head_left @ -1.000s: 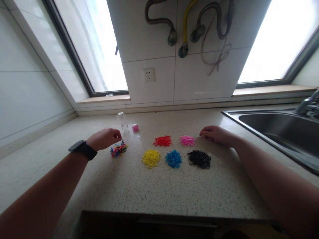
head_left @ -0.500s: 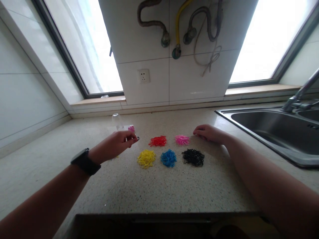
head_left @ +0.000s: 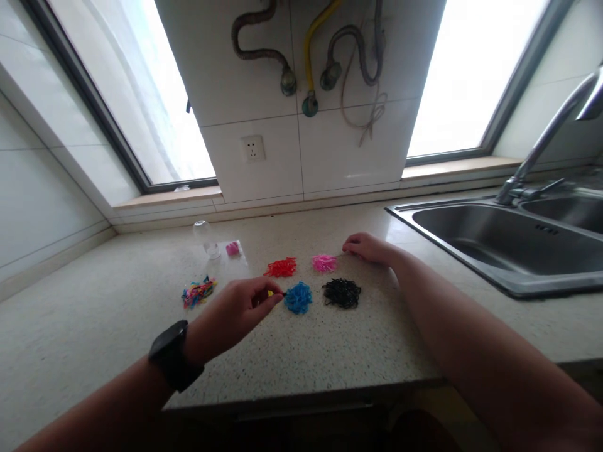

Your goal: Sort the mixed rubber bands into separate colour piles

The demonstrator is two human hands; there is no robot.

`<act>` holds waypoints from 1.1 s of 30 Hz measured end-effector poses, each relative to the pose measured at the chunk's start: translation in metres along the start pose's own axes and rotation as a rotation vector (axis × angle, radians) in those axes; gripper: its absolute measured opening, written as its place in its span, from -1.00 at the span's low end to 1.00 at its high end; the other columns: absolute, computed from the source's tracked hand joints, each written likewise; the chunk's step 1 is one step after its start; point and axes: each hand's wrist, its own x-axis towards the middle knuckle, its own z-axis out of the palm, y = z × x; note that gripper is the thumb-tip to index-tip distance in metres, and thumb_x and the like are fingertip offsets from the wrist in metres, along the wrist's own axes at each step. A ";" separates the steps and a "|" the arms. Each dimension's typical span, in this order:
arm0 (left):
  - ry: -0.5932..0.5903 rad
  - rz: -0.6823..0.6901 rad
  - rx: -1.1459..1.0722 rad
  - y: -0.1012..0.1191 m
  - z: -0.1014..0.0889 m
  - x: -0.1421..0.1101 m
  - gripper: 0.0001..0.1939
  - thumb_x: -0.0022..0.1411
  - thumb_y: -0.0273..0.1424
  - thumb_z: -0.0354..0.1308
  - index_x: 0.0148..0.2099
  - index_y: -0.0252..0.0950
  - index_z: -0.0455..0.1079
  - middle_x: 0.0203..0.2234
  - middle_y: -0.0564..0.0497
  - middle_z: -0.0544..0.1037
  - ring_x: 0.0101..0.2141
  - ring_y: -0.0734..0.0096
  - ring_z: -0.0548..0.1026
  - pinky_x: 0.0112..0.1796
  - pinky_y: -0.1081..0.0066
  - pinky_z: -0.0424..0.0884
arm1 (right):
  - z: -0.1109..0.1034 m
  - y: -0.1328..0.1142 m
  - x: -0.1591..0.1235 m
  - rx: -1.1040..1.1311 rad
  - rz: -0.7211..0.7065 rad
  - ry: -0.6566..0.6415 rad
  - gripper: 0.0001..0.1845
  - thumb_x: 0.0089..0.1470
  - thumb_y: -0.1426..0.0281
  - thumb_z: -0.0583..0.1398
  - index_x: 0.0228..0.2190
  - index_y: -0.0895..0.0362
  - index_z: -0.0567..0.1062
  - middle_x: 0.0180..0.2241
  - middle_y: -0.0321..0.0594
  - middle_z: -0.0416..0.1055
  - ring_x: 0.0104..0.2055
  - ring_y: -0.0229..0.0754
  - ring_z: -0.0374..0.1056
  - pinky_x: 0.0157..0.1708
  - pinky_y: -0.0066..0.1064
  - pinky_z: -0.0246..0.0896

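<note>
My left hand [head_left: 242, 307], with a black watch [head_left: 172, 355] on the wrist, pinches a small black rubber band beside the pile of blue rubber bands [head_left: 298, 297]. Behind that hand the yellow pile [head_left: 270, 293] is nearly all hidden. My right hand [head_left: 365, 247] lies on the counter with its fingers closed, the tips by the pink pile [head_left: 324, 262]; what they hold, if anything, is too small to make out. Red rubber bands [head_left: 281, 267] lie farther back, and black ones [head_left: 342, 293] lie right of the blue.
Left of my left hand is a mixed-colour heap of bands [head_left: 198, 292]. Behind it stands a clear glass container [head_left: 206, 240], near a pink item [head_left: 232, 248] on a clear sheet. A steel sink [head_left: 471, 242] with a tap [head_left: 541, 138] is at the right.
My left hand has moved from behind the yellow pile toward the blue one, now covering the yellow and uncovering the mixed heap. The view has swung right; my right hand stays by the pink pile.
</note>
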 end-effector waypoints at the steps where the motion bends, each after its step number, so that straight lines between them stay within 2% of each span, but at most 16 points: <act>1: 0.000 0.021 0.048 0.008 0.003 -0.001 -0.72 0.41 -0.21 0.03 -0.11 -0.28 0.46 -0.49 0.08 0.44 -0.49 0.52 0.33 -0.47 0.48 0.18 | 0.000 -0.001 0.000 -0.008 -0.007 0.002 -0.67 0.06 0.19 0.19 -0.31 0.18 0.59 -0.54 -0.26 0.38 -0.63 -0.36 0.14 -0.65 -0.48 -0.02; 6: -0.043 0.106 0.168 0.038 0.018 0.012 -0.82 0.37 -0.28 0.08 -0.14 -0.20 0.48 -0.42 0.08 0.53 -0.42 0.47 0.42 -0.38 0.44 0.23 | 0.001 -0.002 -0.002 -0.064 -0.044 0.017 -0.69 0.05 0.21 0.19 -0.34 0.19 0.60 -0.57 -0.27 0.38 -0.63 -0.34 0.16 -0.63 -0.46 0.00; 11: -0.038 0.147 0.282 0.056 0.043 0.048 -0.79 0.38 -0.24 0.07 -0.13 -0.16 0.50 -0.36 0.06 0.58 -0.36 0.39 0.49 -0.33 0.39 0.29 | 0.003 0.003 -0.002 -0.055 -0.084 0.035 -0.69 0.06 0.22 0.17 -0.32 0.17 0.61 -0.57 -0.28 0.40 -0.61 -0.33 0.18 -0.60 -0.46 0.02; 17: -0.024 0.146 0.406 0.060 0.069 0.096 -0.80 0.34 -0.27 0.11 -0.14 -0.20 0.53 -0.37 -0.02 0.59 -0.37 0.30 0.53 -0.37 0.38 0.32 | 0.002 0.003 -0.004 -0.046 -0.106 0.041 -0.68 0.06 0.22 0.17 -0.34 0.18 0.61 -0.58 -0.30 0.39 -0.61 -0.33 0.18 -0.61 -0.46 0.01; 21: -0.063 0.158 0.411 0.054 0.073 0.110 -0.79 0.32 -0.28 0.13 -0.13 -0.20 0.56 -0.36 -0.04 0.60 -0.35 0.29 0.54 -0.35 0.39 0.35 | 0.000 0.001 -0.007 -0.021 -0.109 0.024 -0.69 0.04 0.20 0.19 -0.34 0.18 0.59 -0.59 -0.31 0.37 -0.61 -0.33 0.19 -0.62 -0.48 0.02; 24: -0.082 0.170 0.400 0.052 0.072 0.106 -0.75 0.36 -0.26 0.08 -0.10 -0.20 0.56 -0.33 -0.06 0.61 -0.33 0.28 0.55 -0.34 0.38 0.37 | 0.000 0.001 -0.006 -0.013 -0.094 0.018 -0.69 0.04 0.19 0.20 -0.33 0.17 0.59 -0.58 -0.32 0.37 -0.61 -0.35 0.18 -0.62 -0.50 0.02; 27: -0.083 0.178 0.385 0.054 0.069 0.090 -0.74 0.38 -0.26 0.05 -0.08 -0.22 0.53 -0.32 -0.06 0.61 -0.33 0.29 0.55 -0.32 0.37 0.37 | 0.001 0.002 -0.005 -0.016 -0.084 0.020 -0.69 0.04 0.20 0.21 -0.32 0.17 0.59 -0.58 -0.31 0.37 -0.61 -0.35 0.18 -0.62 -0.51 0.03; 30: -0.107 0.216 0.352 0.060 0.068 0.059 -0.77 0.38 -0.30 0.04 -0.08 -0.20 0.50 -0.35 -0.01 0.60 -0.37 0.35 0.53 -0.34 0.39 0.35 | 0.001 0.004 -0.003 -0.020 -0.091 0.017 -0.69 0.05 0.21 0.20 -0.32 0.18 0.59 -0.58 -0.31 0.36 -0.62 -0.34 0.18 -0.63 -0.50 0.02; 33: -0.138 0.347 0.280 0.062 0.074 0.021 -0.81 0.35 -0.36 0.05 -0.08 -0.20 0.46 -0.38 0.04 0.59 -0.42 0.40 0.51 -0.38 0.41 0.32 | 0.000 0.005 -0.003 -0.018 -0.086 0.003 -0.69 0.06 0.20 0.19 -0.32 0.18 0.59 -0.58 -0.30 0.36 -0.62 -0.35 0.16 -0.64 -0.50 0.00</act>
